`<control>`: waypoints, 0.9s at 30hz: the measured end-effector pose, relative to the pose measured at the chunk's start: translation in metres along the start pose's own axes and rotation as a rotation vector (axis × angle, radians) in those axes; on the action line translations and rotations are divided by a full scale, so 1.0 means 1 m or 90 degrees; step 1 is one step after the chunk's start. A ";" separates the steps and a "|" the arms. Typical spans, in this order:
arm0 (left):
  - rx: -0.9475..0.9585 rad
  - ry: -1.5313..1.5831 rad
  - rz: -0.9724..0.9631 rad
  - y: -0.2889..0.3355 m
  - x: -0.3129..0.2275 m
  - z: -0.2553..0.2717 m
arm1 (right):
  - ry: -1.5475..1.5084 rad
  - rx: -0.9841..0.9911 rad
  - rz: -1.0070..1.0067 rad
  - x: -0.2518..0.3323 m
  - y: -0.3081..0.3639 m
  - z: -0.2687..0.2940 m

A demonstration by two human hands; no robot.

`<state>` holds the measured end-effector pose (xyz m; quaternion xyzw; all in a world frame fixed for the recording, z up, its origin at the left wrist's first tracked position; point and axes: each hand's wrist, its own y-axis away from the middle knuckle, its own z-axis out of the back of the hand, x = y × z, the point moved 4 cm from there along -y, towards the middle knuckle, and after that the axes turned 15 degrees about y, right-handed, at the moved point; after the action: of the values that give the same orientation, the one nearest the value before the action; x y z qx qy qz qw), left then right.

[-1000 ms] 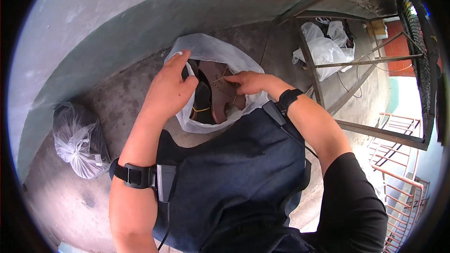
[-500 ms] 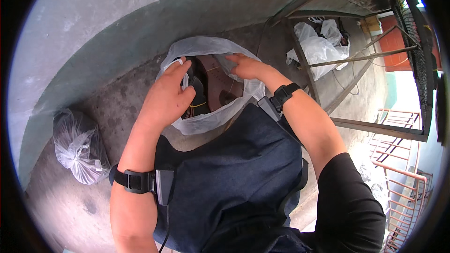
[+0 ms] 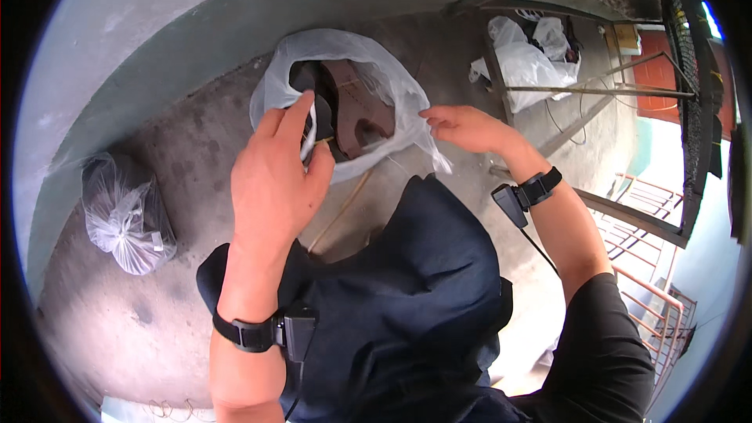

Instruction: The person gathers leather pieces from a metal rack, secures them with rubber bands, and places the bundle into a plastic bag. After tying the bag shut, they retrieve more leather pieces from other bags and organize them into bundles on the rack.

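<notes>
The left hand point(image 3: 274, 176) is clamping its grip on the rim of a clear plastic bag point(image 3: 407, 110) on the floor point(image 3: 196, 133), the right hand point(image 3: 474, 131) is hovering beside it, loosely parted (contact unclear) — brown pieces point(image 3: 356, 98) and dark pieces point(image 3: 323, 84) are already lying inside, the mouth gaping unclosed.

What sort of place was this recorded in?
Probably a storage or work corner, though its exact use is unclear. What suggests it: the stained, bare concrete floor, the rough metal frame standing at the right, and goods kept in plastic, such as the open bag and the tied bag.
</notes>
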<state>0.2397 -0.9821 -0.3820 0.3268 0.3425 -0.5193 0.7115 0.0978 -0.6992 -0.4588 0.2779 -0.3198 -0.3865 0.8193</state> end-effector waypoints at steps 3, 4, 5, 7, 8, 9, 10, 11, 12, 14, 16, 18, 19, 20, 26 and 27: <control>0.066 0.158 0.037 0.012 0.008 -0.022 | 0.072 0.025 -0.015 -0.017 0.047 -0.019; 0.091 0.269 0.107 0.021 0.029 -0.034 | 0.106 -0.003 0.008 -0.018 0.063 -0.029; 0.120 0.386 0.177 0.032 0.050 -0.052 | 0.100 -0.005 0.004 -0.025 0.084 -0.042; 0.040 0.530 0.385 0.082 0.103 -0.062 | 0.207 0.040 -0.012 -0.025 0.120 -0.079; 0.027 0.529 0.508 0.113 0.118 -0.067 | 0.178 0.025 -0.033 -0.036 0.153 -0.094; 0.013 0.520 0.631 0.150 0.129 -0.061 | 0.147 0.009 -0.053 -0.041 0.191 -0.110; 0.056 0.443 0.670 0.181 0.130 -0.048 | 0.007 0.002 -0.125 -0.042 0.233 -0.122; 0.098 0.365 0.706 0.214 0.131 -0.031 | -0.133 -0.006 -0.195 -0.040 0.281 -0.135; 0.126 0.246 0.640 0.246 0.138 -0.006 | -0.275 -0.002 -0.291 -0.040 0.332 -0.157; 0.222 0.152 0.626 0.284 0.105 0.033 | -0.435 0.080 -0.466 -0.023 0.451 -0.187; 0.209 0.069 0.601 0.339 0.094 0.096 | -0.400 0.206 -0.505 -0.008 0.552 -0.253; 0.236 0.043 0.662 0.366 0.055 0.141 | -0.399 0.302 -0.479 0.025 0.634 -0.277; 0.243 0.049 0.676 0.372 0.034 0.159 | -0.364 0.294 -0.429 0.033 0.670 -0.293; 0.244 0.050 0.685 0.371 0.017 0.171 | -0.468 0.398 -0.507 0.047 0.690 -0.281; 0.132 0.119 0.657 0.308 -0.079 0.172 | -0.766 0.164 -0.588 0.065 0.702 -0.232; 0.142 0.117 0.619 0.293 -0.096 0.161 | -0.777 0.090 -0.548 0.054 0.688 -0.214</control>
<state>0.5234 -0.9926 -0.1813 0.5671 0.1544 -0.1303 0.7985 0.5964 -0.3218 -0.0959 0.1665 -0.6046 -0.7367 0.2530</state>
